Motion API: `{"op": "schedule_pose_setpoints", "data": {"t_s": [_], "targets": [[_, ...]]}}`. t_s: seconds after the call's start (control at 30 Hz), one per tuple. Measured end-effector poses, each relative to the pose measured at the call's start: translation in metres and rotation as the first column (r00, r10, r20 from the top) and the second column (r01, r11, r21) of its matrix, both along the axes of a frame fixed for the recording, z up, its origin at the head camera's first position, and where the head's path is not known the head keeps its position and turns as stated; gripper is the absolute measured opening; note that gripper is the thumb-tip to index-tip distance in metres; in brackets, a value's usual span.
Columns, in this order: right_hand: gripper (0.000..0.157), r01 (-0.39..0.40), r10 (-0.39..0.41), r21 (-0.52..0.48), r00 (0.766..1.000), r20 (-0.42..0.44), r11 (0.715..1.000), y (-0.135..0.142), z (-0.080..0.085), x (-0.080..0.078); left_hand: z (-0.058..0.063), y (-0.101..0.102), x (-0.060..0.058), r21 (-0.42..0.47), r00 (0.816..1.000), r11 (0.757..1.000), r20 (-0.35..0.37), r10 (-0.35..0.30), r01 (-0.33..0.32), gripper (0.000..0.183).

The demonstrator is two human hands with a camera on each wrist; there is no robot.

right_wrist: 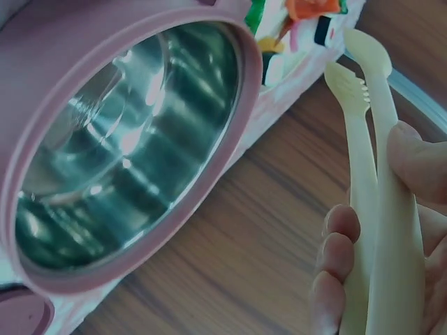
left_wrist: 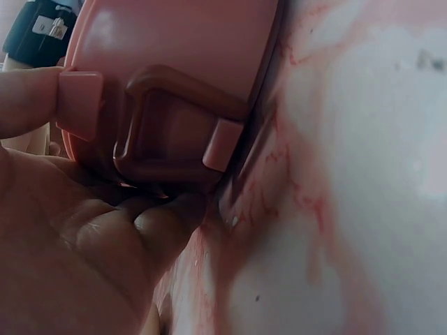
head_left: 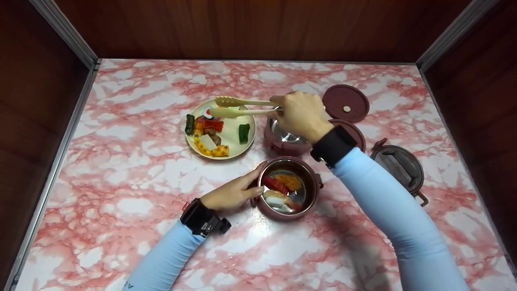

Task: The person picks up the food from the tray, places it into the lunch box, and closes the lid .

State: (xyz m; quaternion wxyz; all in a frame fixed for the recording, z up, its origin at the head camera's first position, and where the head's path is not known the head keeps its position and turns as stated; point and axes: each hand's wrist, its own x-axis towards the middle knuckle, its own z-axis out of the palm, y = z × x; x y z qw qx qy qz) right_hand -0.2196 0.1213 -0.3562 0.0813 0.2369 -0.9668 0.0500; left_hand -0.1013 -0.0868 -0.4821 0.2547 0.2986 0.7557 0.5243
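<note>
My left hand point(head_left: 232, 194) grips the left side of a pink, steel-lined food container point(head_left: 278, 215), thumb near the rim. In the left wrist view the thumb touches a latch point(left_wrist: 80, 105) beside the brown handle point(left_wrist: 185, 84), with the fingers lower down. Inside lie a red piece point(head_left: 274, 184), an orange-brown piece point(head_left: 291, 182) and a pale piece point(head_left: 276, 201). My right hand point(head_left: 301, 113) holds cream tongs point(head_left: 244, 112), their tips apart over a cream plate point(head_left: 230, 131) of toy-like food pieces. Nothing shows between the tips.
Behind the held container stands a second one point(right_wrist: 248, 98), its steel inside bare, partly under my right hand. To the right lie a round maroon lid point(head_left: 343, 99), another maroon disc point(head_left: 357, 135) and a grey lid with handles point(head_left: 398, 165). Dark wooden panels point(head_left: 258, 30) enclose the marbled tabletop.
</note>
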Motion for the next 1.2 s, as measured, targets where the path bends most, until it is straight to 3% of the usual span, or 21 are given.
{"op": "schedule_pose_setpoints", "data": {"t_s": [0.3,0.6,0.8,1.0,1.17,1.2], "targets": [[0.034,0.009,-0.012,0.042,0.998,0.063,0.999,-0.021,-0.003,-0.005,0.001,0.0,0.0,-0.01,1.0,1.0,-0.014,-0.004,0.003,0.07],[0.031,-0.04,0.041,0.088,0.999,-0.014,0.995,-0.029,-0.007,-0.002,0.0,0.0,0.0,-0.026,1.0,1.0,-0.022,-0.005,0.004,0.07],[0.023,-0.041,0.041,0.09,0.999,-0.007,0.995,-0.023,-0.002,0.003,0.0,0.001,0.001,-0.025,1.0,1.0,-0.024,-0.001,0.0,0.07],[0.016,-0.007,0.007,0.027,0.999,-0.034,1.0,0.001,0.017,0.017,-0.001,0.002,0.001,-0.031,1.0,1.0,-0.022,-0.001,0.001,0.071],[0.029,-0.003,0.007,0.072,0.999,-0.053,0.997,0.04,0.057,0.033,0.0,0.001,0.0,-0.036,0.999,0.999,-0.04,-0.002,0.001,0.07],[0.026,-0.023,0.029,0.098,0.998,-0.058,0.995,0.049,0.067,0.036,0.0,0.001,0.0,-0.039,0.999,0.999,-0.046,0.0,-0.002,0.07]]}}
